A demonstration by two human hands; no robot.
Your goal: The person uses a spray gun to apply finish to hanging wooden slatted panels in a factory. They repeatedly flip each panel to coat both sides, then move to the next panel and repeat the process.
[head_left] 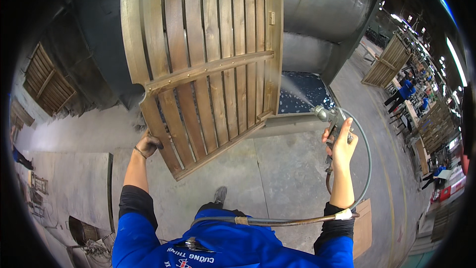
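Note:
A slatted wooden panel (pixel 213 84) with a cross batten hangs tilted in front of me. My left hand (pixel 148 145) grips its lower left edge, the fingers closed round the wood. On the right, my right hand (pixel 342 141) is wrapped round a metal spray gun (pixel 325 114). A pale mist fans from its nozzle toward the panel's right edge. From the gun a thin grey-green hose (pixel 369 159) loops down past my right forearm. A thicker brown hose (pixel 292 221) crosses in front of my body, with tape round it.
Behind the panel stands a metal spray booth (pixel 322 10) with a basin of dark, foam-flecked liquid (pixel 303 92). Another slatted panel (pixel 389 62) stands at the far right, near several people at benches. A grey partition (pixel 74 183) is at left; flat cardboard (pixel 363 228) lies at lower right.

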